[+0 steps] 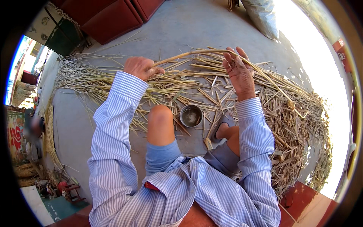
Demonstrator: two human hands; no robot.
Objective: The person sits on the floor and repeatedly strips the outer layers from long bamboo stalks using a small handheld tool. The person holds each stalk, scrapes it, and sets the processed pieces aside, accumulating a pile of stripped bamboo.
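A long dry stalk (189,53) arches from one of my hands to the other, above the straw on the floor. My left hand (139,68) is closed in a fist round its left end. My right hand (240,73) is raised with the palm showing and the fingers partly curled. The stalk passes between its thumb and fingers in a loose hold, then slopes down to the right toward the straw pile. Beneath my hands lies a spread of yellowish stalks (177,83), with thin tops fanning out to the left.
A round metal bowl (191,115) with liquid stands between my feet. Dry husks and leaves (287,132) are heaped to the right. A dark red sofa (109,22) is at the far left, a pale sack (261,17) at the far right. A straw bundle (50,132) stands left.
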